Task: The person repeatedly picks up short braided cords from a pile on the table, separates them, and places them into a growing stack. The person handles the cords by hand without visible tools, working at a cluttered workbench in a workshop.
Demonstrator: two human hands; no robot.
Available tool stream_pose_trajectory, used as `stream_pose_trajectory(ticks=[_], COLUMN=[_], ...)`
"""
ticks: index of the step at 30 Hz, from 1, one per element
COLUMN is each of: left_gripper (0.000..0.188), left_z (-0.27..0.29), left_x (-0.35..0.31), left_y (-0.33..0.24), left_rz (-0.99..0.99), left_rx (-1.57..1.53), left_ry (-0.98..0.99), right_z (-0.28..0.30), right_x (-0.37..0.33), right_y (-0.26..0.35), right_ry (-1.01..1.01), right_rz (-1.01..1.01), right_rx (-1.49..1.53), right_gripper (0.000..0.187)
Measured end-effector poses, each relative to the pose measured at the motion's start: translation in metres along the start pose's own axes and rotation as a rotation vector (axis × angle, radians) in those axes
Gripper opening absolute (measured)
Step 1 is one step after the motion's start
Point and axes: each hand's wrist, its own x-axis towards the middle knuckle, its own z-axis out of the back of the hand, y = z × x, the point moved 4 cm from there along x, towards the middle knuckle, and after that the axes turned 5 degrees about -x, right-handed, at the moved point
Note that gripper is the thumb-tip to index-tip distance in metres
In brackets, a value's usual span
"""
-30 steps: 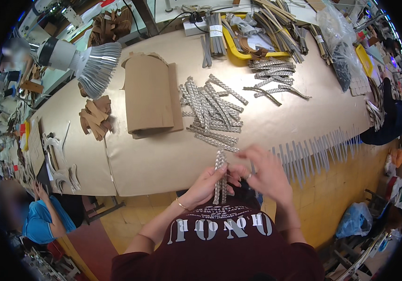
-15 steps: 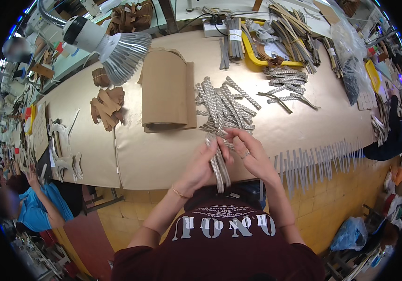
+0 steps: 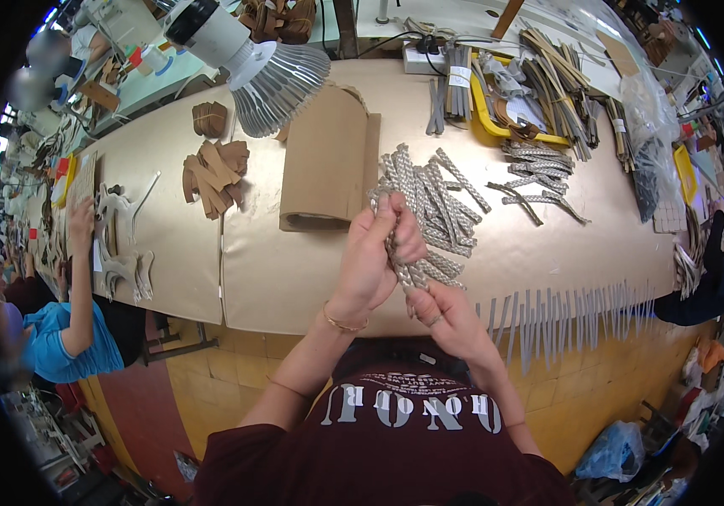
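From where I stand, the left hand (image 3: 370, 257) is wrapped tightly around a few braided strips (image 3: 411, 276), just off the near right corner of the brown cardboard roll (image 3: 320, 164); the right hand (image 3: 453, 319) pinches their near end. A loose braided pile (image 3: 431, 198) lies right of that roll on the gold-coloured counter (image 3: 269, 291). I'd grip firmly, lay the braids parallel and even their ends without twisting the weave.

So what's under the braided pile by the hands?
The gold-coloured tabletop shows around the pile of braided strips, so they probably rest on it. Whatever lies right beneath them is covered, and the left hand blocks part of the pile too.
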Motion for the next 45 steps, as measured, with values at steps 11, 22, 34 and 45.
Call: stream_pose_trajectory(ticks=[11,22,34,45], left_gripper=[0.023,0.048,0.047,0.044], left_z=[-0.015,0.015,0.042,0.064], left_x=[-0.005,0.027,-0.034,-0.033], left_y=[-0.015,-0.014,0.036,0.082], left_rz=[0.047,-0.667,-0.729,-0.583], left_rx=[-0.151,0.896,1.601,1.709], left_ry=[0.012,-0.253,-0.186,0.158], right_z=[-0.006,0.061,0.160,0.284], right_x=[-0.008,0.034,0.044,0.091], right_y=[0.026,-0.006,-0.017,-0.058], right_ry=[-0.100,-0.300,-0.635,-0.531], right_rz=[0.252,0.163,-0.197,-0.047], right_rx=[-0.227,-0.752,-1.066,-1.443], right_gripper=[0.024,0.035,0.026,0.035])
